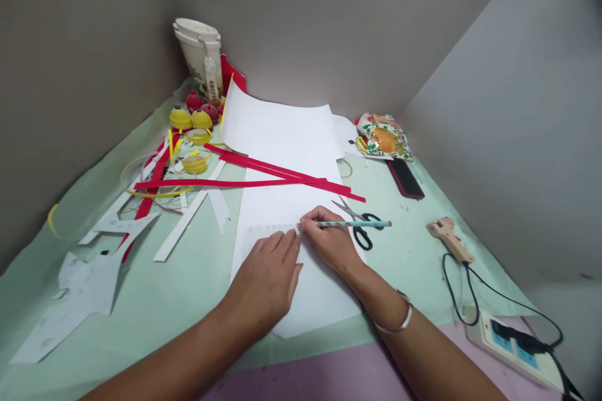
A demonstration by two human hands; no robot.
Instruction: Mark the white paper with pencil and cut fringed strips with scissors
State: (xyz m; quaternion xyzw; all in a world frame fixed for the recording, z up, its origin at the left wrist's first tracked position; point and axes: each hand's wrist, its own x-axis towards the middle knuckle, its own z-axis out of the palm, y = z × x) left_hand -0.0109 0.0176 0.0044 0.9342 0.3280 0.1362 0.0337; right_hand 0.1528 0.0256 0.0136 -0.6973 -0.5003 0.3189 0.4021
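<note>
My right hand [327, 238] pinches a light-blue patterned pencil [362, 223], its tip touching a long white sheet of paper [320, 307]. Beside it, my left hand [270, 269] lies flat with fingers together. Its fingertips press on what looks like a clear ruler [268, 227], whose faint marks show above the knuckles; the rest is hidden. Long red strips [282, 170] lie across the upper part of the sheet. Just right of my right hand rest black-handled scissors [363, 237], partly behind the pencil.
White paper scraps [89, 288] and yellow round pieces [195, 163] lie left. A white cup-shaped container [200, 56] stands behind. On the right are a snack packet [385, 138], a phone [405, 179], a glue gun [449, 238] with its cord and a power strip [512, 348].
</note>
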